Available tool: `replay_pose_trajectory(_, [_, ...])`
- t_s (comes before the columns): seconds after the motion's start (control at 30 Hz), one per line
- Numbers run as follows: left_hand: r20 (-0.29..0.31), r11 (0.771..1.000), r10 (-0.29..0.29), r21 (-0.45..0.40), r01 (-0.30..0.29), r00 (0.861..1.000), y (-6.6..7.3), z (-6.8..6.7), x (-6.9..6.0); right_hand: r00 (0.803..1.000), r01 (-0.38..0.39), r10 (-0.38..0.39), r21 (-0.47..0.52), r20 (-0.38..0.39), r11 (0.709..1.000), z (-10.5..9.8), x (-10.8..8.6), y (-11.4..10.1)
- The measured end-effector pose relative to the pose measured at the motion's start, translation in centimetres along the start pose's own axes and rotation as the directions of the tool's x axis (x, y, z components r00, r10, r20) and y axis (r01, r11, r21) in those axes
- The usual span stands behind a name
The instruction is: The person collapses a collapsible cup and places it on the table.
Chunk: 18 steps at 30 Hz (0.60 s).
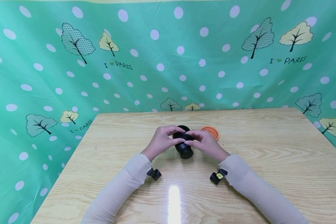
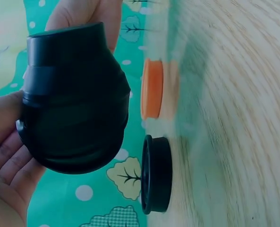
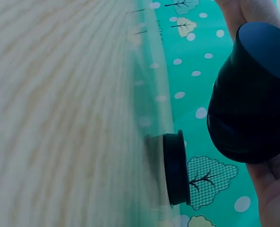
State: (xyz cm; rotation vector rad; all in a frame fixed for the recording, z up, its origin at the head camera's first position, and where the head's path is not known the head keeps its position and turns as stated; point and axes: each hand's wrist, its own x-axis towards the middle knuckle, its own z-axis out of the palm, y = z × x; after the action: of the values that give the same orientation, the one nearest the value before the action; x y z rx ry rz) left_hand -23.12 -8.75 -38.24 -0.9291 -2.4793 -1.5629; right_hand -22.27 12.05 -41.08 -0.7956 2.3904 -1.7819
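Observation:
Both hands hold a black stepped cup-like piece (image 1: 185, 151), perhaps a collapsible cup, just above the table. Its wide rim is up between the hands and its narrower round end tilts down toward me. My left hand (image 1: 165, 139) pinches the rim from the left, fingers over the top and thumb in front. From the other side my right hand (image 1: 203, 143) grips the same rim, with the thumbs close together. The left wrist view shows the black piece (image 2: 76, 104) side-on, with soft-looking folds. The inside of the piece is hidden.
Behind the hands, a low black round piece (image 2: 159, 175) with a lipped rim sits on the table. To its right lies a flat orange piece (image 1: 211, 133) with concentric rings. A green patterned cloth (image 1: 170, 62) hangs behind the wooden table (image 1: 268, 149).

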Motion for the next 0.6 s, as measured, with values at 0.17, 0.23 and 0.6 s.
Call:
replay_pose_trajectory(0.17, [-0.006, 0.999, -0.017, -0.027, 0.017, 1.0, -0.02, -0.15, 0.02, 1.0, -0.024, 0.024, 0.052, 0.007, 0.998, -0.24, -0.03, -0.12])
replay_pose_trajectory(0.23, [-0.01, 0.998, -0.032, -0.054, 0.031, 0.999, -0.07, -0.31, 0.09, 0.999, -0.039, 0.04, 0.078, -0.001, 0.996, -0.35, -0.06, -0.24])
replay_pose_trajectory(0.6, [0.063, 0.979, -0.062, -0.19, 0.073, 0.996, 0.04, -0.71, 0.23, 0.995, 0.027, 0.005, 0.322, -0.097, 0.946, -0.91, 0.07, -0.02])
